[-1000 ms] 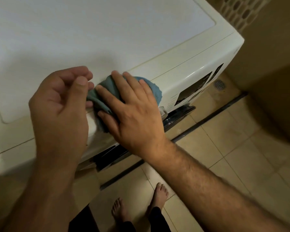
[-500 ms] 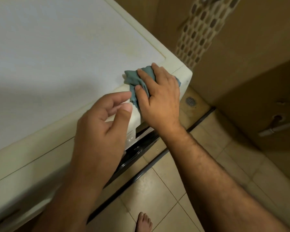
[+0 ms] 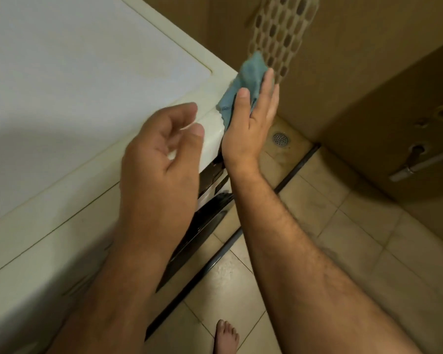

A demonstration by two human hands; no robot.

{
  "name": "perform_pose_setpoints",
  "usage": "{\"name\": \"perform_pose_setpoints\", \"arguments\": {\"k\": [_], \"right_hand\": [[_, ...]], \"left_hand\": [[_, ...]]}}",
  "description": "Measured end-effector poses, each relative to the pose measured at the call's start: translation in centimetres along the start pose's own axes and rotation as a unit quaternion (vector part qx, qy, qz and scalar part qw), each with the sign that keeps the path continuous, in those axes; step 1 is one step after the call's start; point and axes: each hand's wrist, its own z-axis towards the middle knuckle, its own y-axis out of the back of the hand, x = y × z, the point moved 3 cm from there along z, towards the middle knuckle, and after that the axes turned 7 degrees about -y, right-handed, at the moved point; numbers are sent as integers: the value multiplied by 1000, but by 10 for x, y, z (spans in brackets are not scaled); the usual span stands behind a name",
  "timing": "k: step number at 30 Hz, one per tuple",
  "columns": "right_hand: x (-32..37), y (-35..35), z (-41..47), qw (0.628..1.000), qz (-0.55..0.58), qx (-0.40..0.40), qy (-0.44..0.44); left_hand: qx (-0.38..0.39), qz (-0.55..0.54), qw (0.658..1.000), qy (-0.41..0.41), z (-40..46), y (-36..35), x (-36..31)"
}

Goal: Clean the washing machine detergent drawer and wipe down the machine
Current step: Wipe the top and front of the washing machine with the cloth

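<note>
Tiles (image 3: 343, 251) floor the room; right hand (image 3: 251, 118) presses cloth (image 3: 243, 83) flat on washer (image 3: 87, 72) corner; left hand (image 3: 161, 159) loose, empty.

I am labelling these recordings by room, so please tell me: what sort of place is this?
Most likely a home bathroom or laundry corner. A white washing machine stands on a tiled floor with a round floor drain, and a perforated basket stands beside the wall.
</note>
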Motion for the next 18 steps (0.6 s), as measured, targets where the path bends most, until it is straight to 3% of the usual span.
{"name": "perform_pose_setpoints", "arguments": {"k": [6, 18], "right_hand": [[-34, -5, -28, 976, 100, -2, -195], [-21, -27, -134, 957, 95, 54, -269]], "left_hand": [[-15, -27, 1000, 1, -4, 11, 2], [0, -56, 998, -39, -26, 28, 0]]}}
